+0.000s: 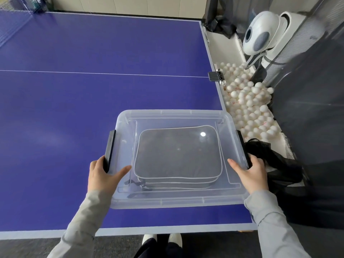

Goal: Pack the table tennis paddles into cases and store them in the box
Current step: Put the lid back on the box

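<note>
A clear plastic box (122, 123) with its see-through lid on stands at the near right corner of the blue table tennis table (74, 90). Through the lid I see stacked black paddle cases (176, 155) with white piping. The paddles themselves are hidden. My left hand (104, 174) grips the black latch (109, 149) on the box's left end, thumb lying on the lid. My right hand (249, 174) grips the black latch (243, 148) on the right end, thumb on the lid as well.
Right of the table a trough holds several white balls (249, 107), with a white ball-feeding machine (260, 32) behind it and dark netting (305, 127) beside it. The table's net (11, 27) is at the far left. My shoes (162, 239) show below the near edge.
</note>
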The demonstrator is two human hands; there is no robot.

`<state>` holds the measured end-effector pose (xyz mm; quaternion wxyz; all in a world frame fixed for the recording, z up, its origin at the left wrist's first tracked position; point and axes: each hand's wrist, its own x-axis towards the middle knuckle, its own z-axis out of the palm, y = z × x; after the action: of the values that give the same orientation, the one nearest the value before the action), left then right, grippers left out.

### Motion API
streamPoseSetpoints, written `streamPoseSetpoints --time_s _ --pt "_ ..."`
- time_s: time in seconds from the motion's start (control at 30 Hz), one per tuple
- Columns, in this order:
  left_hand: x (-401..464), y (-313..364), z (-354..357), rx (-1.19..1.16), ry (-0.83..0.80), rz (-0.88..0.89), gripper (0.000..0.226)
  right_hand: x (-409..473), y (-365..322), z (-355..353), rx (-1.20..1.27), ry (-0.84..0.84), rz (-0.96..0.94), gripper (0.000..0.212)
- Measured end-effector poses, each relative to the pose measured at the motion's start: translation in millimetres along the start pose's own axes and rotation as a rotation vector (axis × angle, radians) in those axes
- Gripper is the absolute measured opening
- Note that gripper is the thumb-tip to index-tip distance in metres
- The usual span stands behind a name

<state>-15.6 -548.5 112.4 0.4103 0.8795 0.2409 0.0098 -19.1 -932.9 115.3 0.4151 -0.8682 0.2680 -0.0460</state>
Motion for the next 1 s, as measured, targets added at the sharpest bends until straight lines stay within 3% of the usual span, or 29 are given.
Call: streamPoseSetpoints --time_s 0.47,1.0 --pt "-2.6 -1.3 -0.9 0.091 0.021 0.182 0.061 -3.1 -2.4 0.8 -0.156 0.017 -0.145 0.063" --pt "-2.1 -0.1 0.4 0.002 -0.019 0.085 0.075 -3.0 -5.0 -0.4 -0.152 -0.017 -0.119 0.063"
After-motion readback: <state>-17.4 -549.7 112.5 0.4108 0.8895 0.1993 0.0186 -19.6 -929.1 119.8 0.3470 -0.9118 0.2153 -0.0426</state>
